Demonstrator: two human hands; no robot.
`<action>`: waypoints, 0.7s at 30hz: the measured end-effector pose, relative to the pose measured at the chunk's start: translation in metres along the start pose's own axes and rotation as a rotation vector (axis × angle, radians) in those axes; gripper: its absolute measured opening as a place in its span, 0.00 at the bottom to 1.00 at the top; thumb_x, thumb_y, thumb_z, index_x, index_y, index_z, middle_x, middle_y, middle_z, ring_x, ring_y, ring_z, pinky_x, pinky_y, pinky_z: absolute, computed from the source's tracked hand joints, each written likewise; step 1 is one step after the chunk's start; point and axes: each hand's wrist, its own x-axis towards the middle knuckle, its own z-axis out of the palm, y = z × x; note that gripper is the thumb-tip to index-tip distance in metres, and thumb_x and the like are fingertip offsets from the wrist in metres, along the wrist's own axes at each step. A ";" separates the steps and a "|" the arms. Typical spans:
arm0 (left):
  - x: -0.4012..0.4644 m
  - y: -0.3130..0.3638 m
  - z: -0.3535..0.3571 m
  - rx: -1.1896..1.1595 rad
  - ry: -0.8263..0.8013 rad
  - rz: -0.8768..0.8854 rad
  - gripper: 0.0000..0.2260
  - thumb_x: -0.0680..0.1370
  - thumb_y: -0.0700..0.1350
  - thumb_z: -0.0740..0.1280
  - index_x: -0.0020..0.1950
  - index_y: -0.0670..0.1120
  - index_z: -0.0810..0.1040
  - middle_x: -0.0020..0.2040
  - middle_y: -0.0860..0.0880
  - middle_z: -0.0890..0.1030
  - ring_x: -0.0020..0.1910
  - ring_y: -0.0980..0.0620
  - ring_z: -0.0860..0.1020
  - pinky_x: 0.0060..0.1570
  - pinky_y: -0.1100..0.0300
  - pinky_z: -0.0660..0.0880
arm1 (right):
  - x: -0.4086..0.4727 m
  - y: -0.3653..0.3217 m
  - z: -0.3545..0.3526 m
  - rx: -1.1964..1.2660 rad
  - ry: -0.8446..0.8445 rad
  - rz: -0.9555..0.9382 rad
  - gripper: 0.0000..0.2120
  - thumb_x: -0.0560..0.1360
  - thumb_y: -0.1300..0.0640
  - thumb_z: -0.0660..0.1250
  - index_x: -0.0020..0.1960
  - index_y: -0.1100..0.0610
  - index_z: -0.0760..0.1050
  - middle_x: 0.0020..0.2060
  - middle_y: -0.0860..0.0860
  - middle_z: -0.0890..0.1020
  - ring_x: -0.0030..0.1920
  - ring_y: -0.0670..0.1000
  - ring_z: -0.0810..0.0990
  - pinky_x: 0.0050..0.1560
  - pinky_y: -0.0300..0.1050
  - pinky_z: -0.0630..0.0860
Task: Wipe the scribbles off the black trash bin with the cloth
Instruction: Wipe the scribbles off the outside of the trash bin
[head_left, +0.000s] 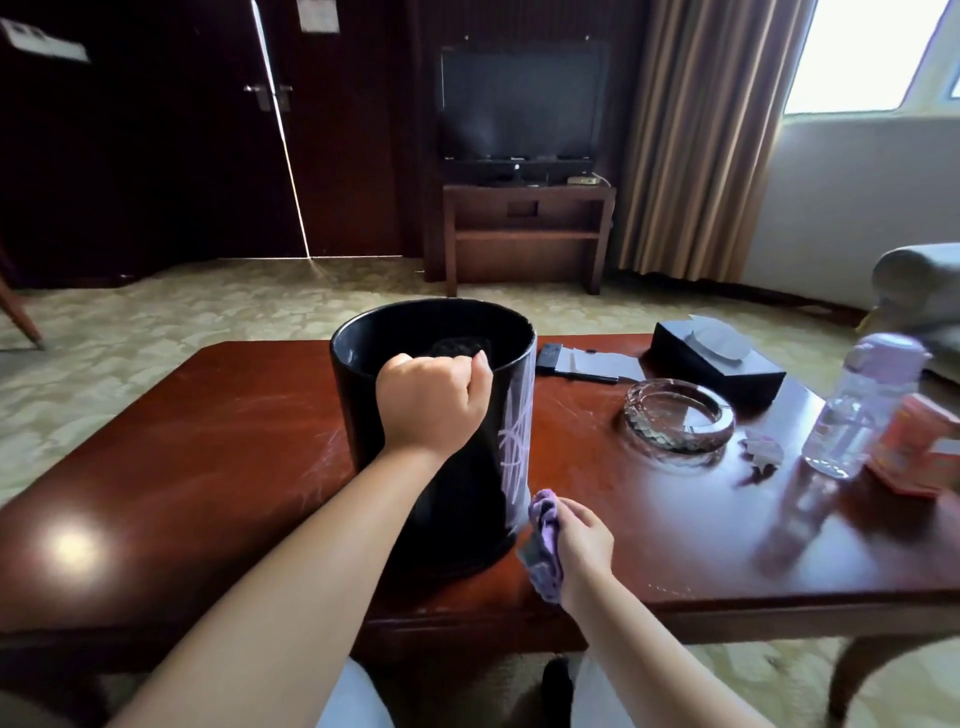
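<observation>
Head view, single frame. The black trash bin (447, 457) stood upright on the bench (208, 441), its long axis vertical, open mouth up. My left hand (434, 400) was curled over the near rim, thumb on the outer edge and fingers hooked inside, holding the bin steady. My right hand (584, 543) gripped the bunched purple cloth (545, 540), fingers wrapped round it, low down by the base of the bin on its right side.

Relation that mattered: the scribbles (517, 431), pale lilac strokes, ran in a tall band up the right flank of the bin, from just under the rim to near the base. From the cloth they lay up and slightly left. The cloth sat just beside the lowest marks; I could not tell whether it touched the wall. The right hand was plainly the nearer one to the marks; the left was at the top, clear of them.

Judgement: most of the band was unwiped, so the task looked early. The next stroke would need to travel upward along the bin's axis, pressing inward to the left, with the left hand bracing against that push so the bin would not slide or tip.

Also on the bench, well to the right: a glass ashtray (678, 418), a clear bottle (852, 415), a dark tissue box (719, 364).
</observation>
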 end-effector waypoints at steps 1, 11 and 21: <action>0.000 -0.002 -0.001 -0.016 -0.011 -0.009 0.21 0.76 0.47 0.58 0.21 0.46 0.68 0.18 0.49 0.69 0.17 0.46 0.68 0.30 0.62 0.56 | -0.001 -0.003 0.001 0.009 -0.024 -0.002 0.00 0.71 0.65 0.71 0.42 0.62 0.80 0.38 0.58 0.83 0.39 0.53 0.80 0.40 0.42 0.74; 0.000 -0.029 -0.022 -0.162 -0.125 -0.062 0.20 0.73 0.50 0.56 0.24 0.49 0.52 0.17 0.48 0.62 0.18 0.44 0.62 0.31 0.60 0.65 | -0.016 0.014 0.003 -0.219 0.044 -0.010 0.05 0.69 0.59 0.73 0.42 0.61 0.81 0.34 0.54 0.84 0.35 0.51 0.80 0.42 0.42 0.76; 0.002 -0.025 -0.027 -0.150 -0.274 -0.160 0.20 0.75 0.53 0.52 0.24 0.49 0.54 0.20 0.53 0.60 0.22 0.48 0.62 0.40 0.56 0.66 | -0.031 0.028 0.006 -0.412 0.058 -0.011 0.03 0.70 0.57 0.71 0.42 0.56 0.80 0.37 0.52 0.83 0.41 0.53 0.80 0.43 0.41 0.72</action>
